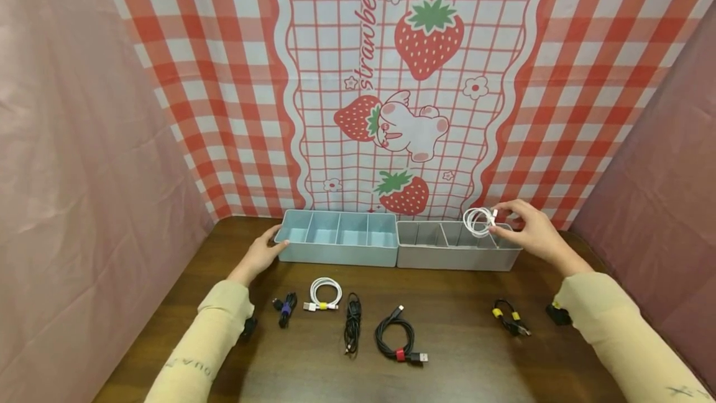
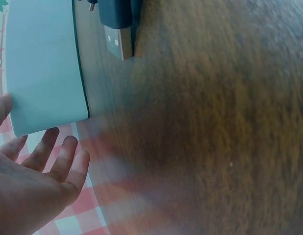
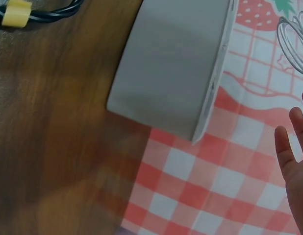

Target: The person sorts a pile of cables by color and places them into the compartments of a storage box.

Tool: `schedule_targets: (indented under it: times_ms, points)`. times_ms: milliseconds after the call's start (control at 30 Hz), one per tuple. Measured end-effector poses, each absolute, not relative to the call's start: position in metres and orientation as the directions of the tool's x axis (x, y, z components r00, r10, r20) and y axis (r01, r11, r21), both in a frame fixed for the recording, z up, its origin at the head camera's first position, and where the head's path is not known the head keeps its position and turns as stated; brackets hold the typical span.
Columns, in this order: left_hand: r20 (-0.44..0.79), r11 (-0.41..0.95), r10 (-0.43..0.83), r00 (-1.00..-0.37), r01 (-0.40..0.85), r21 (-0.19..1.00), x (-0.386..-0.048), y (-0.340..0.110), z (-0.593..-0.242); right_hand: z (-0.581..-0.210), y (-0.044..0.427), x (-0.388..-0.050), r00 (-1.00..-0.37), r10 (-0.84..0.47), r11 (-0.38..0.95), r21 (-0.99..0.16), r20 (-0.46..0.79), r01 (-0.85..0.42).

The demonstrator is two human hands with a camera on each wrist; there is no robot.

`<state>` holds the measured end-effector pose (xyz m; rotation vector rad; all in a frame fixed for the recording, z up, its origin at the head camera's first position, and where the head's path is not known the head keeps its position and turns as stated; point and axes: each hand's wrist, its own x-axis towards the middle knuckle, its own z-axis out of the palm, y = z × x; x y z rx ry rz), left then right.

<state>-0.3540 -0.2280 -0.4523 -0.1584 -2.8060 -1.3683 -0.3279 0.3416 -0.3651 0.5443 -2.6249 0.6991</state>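
My right hand (image 1: pixel 534 232) pinches a coiled white cable (image 1: pixel 478 222) between thumb and fingertips, above the right part of the grey divided box (image 1: pixel 458 259). In the right wrist view, the white cable (image 3: pixel 292 46) hangs in loops at the right edge, and the right hand (image 3: pixel 298 171) is only partly in frame. My left hand (image 1: pixel 260 255) rests at the left end of the light blue divided box (image 1: pixel 338 254), thumb at its rim. The left wrist view shows the left hand (image 2: pixel 41 181) with loosely bent, spread fingers by the end of the blue box (image 2: pixel 46 63).
In front of the boxes lie a black cable with a purple tie (image 1: pixel 286 310), a white cable with a yellow tie (image 1: pixel 325 294), a black bundle (image 1: pixel 352 322), a red-tied black cable (image 1: pixel 394 334) and a yellow-tied one (image 1: pixel 506 317). Patterned cloth (image 1: pixel 403 111) hangs behind.
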Motion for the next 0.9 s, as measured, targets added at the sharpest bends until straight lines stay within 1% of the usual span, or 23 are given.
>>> schedule_targets:
  times_ms: [433,733,900]
  points:
    - [0.065,0.620,0.086,-0.994,0.104,0.778,-0.352,-0.229,-0.451,-0.392,0.353,-0.337,-0.878,-0.242,0.813,-0.408,0.412,-0.415]
    - [0.057,0.616,0.084,-0.995,0.097,0.782,-0.353,-0.229,-0.452,-0.407,0.357,-0.341,-0.916,-0.217,0.807,-0.466,0.337,-0.362]
    - [0.060,0.619,0.084,-0.995,0.099,0.779,-0.354,-0.228,-0.453,-0.417,0.361,-0.344,-0.916,-0.212,0.809,-0.464,0.342,-0.360]
